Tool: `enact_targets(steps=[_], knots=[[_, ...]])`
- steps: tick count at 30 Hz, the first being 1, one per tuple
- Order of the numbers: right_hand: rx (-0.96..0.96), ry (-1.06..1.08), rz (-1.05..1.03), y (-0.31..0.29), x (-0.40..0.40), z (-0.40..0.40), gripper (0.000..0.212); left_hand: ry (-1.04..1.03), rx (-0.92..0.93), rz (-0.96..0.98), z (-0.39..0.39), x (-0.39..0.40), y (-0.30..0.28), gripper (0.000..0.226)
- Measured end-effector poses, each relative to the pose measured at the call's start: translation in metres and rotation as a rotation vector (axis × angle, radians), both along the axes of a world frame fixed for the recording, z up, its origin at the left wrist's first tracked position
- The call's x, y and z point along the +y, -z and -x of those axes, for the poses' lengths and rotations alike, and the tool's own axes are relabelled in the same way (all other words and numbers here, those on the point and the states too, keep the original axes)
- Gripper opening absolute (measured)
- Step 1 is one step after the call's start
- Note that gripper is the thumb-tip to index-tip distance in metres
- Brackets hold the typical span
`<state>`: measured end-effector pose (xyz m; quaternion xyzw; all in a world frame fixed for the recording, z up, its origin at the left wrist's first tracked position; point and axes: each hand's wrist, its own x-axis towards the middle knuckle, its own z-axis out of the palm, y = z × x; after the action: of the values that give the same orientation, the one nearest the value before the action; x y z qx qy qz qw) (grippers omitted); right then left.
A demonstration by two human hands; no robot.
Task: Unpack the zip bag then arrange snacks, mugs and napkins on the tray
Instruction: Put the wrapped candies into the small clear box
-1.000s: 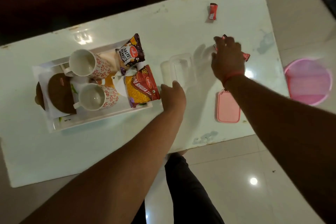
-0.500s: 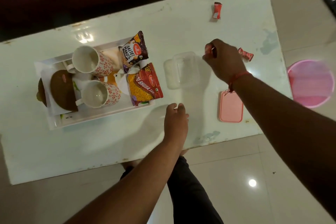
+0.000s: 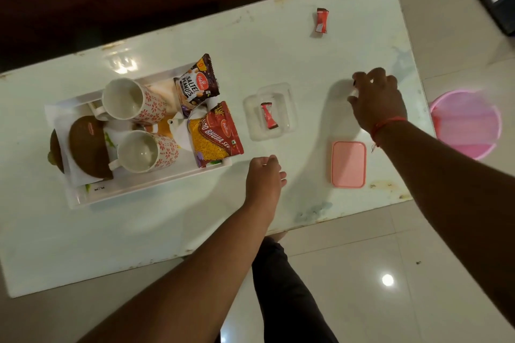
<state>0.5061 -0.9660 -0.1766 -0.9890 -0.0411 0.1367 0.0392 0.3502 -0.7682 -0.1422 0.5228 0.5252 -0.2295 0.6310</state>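
While one small red-wrapped candy (image 3: 268,115) already lies inside the clear plastic lidless box (image 3: 269,111) just right of the white rectangular tray (image 3: 145,189), the step in hand looks like gathering the loose sweets. The right hand (image 3: 376,103) reaches over the tabletop (image 3: 278,50) beyond the box, its fingers (image 3: 359,78) curled downward; whether they pinch another candy underneath cannot be told, as the hand hides that spot. A second red-wrapped candy (image 3: 321,20) sits well apart near the far edge. The left hand (image 3: 264,178) hovers near the tray's right corner, fingers loosely bent and holding nothing.

On the tray stand two white mugs with red flower print (image 3: 133,101), two brown rounded packets (image 3: 87,147) on white napkins, a dark packet reading "SALTED PEANUTS" (image 3: 196,83), and a red-and-yellow packet reading "BHUJIA SEV" (image 3: 214,133); both carry a red oval brand mark too small to read surely. A pink rectangular lid (image 3: 348,164) lies near the front edge, and a pink round bin (image 3: 465,125) stands on the floor.

Next, I judge, the remaining sweets need dropping into the box, the lid fitted, and the box set on the tray.
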Motion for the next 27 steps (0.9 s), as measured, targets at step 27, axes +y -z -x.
enact_targets(steps=[27], knots=[[0.096, -0.102, -0.079, 0.008, 0.092, -0.133, 0.054, -0.182, 0.092, 0.137, -0.006, 0.017, 0.009, 0.020]])
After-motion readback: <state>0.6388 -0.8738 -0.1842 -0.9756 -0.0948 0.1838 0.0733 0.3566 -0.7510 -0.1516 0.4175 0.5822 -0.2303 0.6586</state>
